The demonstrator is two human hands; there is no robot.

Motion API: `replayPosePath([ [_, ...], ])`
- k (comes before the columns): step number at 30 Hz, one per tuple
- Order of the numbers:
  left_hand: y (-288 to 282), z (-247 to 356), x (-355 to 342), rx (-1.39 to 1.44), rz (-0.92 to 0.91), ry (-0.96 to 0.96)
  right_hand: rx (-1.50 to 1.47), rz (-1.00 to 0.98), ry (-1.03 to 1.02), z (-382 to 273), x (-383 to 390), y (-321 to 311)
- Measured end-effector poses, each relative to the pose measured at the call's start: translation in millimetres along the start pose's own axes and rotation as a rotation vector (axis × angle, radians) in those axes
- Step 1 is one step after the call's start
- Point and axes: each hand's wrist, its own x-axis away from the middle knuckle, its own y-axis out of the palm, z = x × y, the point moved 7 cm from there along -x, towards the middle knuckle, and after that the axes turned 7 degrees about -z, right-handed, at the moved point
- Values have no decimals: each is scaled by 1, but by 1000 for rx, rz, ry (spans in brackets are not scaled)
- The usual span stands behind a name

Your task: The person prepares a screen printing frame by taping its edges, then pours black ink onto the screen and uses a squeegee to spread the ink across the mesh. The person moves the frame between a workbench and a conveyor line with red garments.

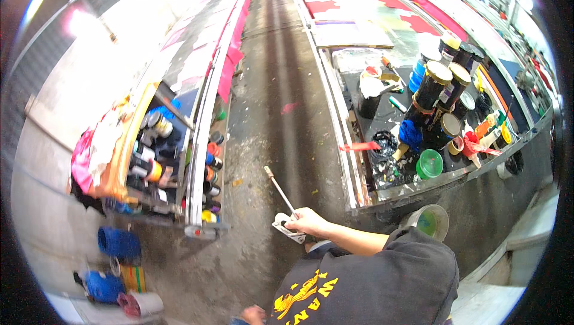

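My right hand (310, 223) reaches in from the dark short sleeve at the lower right, fingers closed around a slim metal rod with a pale tip (279, 190). A whitish, angular piece with a dark round spot (287, 227) sits against the same hand; whether it is joined to the rod I cannot tell. Both are over the aisle floor, between two long tables. Only a part of my left hand (254, 314) shows at the lower edge, near some blue cloth. Its fingers are too cut off to read.
On the right table's end (382, 192) stand black tubs (431, 86), a green bowl (429, 163) and red funnels (472, 145). A pail (431, 222) is below. Bottles crowd shelves under the left table (194, 199). Blue containers (118, 242) stand on the floor at lower left.
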Motion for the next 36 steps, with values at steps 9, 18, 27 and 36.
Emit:
replayPosePath([
  [9,219,108,-136,-340,-365,-203,5,149,-128,-124,-135,-75],
  [18,394,283,-335,-1537,-767,371,-134,551,-61,-189,-240,-206],
  [27,706,617,-419,-1084,-758,714,-555,1150,-455,-214,-245,-354],
  [36,996,744,-262,-895,-1122,884,-882,1254,-461,-221,-316,-502],
])
